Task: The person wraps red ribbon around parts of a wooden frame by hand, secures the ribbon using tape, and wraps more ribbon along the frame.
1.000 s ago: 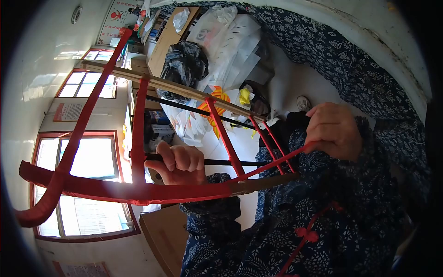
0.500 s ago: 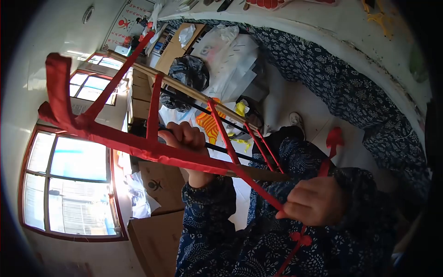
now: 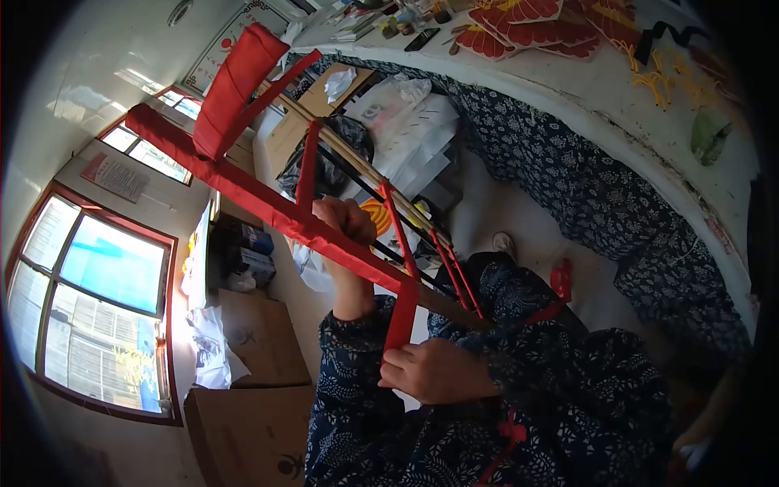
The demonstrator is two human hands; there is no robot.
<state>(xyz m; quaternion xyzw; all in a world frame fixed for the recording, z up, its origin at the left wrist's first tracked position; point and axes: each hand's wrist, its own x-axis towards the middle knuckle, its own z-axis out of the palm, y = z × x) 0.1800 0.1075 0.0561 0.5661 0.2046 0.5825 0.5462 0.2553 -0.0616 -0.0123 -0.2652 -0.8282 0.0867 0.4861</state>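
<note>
Hands (image 3: 438, 370) on red-wrapped frame (image 3: 268, 207)

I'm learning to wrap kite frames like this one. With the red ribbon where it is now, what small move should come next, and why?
Probably draw the red ribbon taut and carry it around the wooden strip once more. The right hand pinches the ribbon just below the strip, whose end past the wrapping shows bare wood, while the left hand grips the frame.

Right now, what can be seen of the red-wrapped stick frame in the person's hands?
The red-wrapped stick frame is a lattice of thin wooden-looking sticks, some bare, several bound in red ribbon, with dark rods crossing it. It is held up tilted before the person. The left hand grips it mid-frame; the right hand pinches the loose red ribbon end hanging from the long wrapped bar.
</note>
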